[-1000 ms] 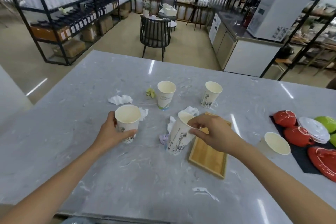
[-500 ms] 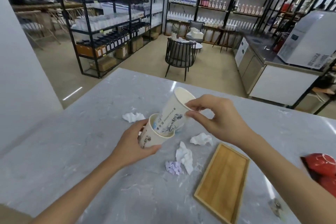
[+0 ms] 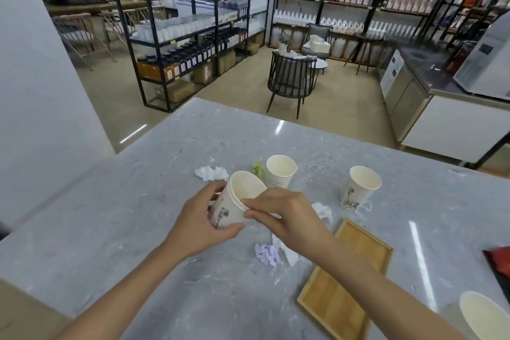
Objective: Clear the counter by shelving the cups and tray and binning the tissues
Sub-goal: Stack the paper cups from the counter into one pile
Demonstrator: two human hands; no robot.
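Observation:
Two white paper cups are nested into one stack [image 3: 234,201], tilted and held above the grey marble counter [image 3: 138,215]. My left hand [image 3: 198,226] grips the stack's side from below. My right hand [image 3: 284,218] pinches its rim. Three more paper cups stand on the counter: one behind the stack [image 3: 280,171], one to the right [image 3: 358,186], one at the bottom right corner [image 3: 485,317]. A wooden tray [image 3: 347,279] lies under my right forearm. Crumpled tissues lie about: white at the left [image 3: 211,173], lilac [image 3: 267,254], white by the tray [image 3: 323,211].
A small yellow-green scrap [image 3: 258,168] lies beside the middle cup. Red crockery on a black mat [image 3: 501,265] shows at the right edge. Beyond the counter stand black shelving racks [image 3: 187,36], a dark chair [image 3: 292,80] and a steel service counter [image 3: 430,85].
The cup my right hand held has slid fully into the cup in my left hand. The view has shifted, bringing the two far cups back into sight.

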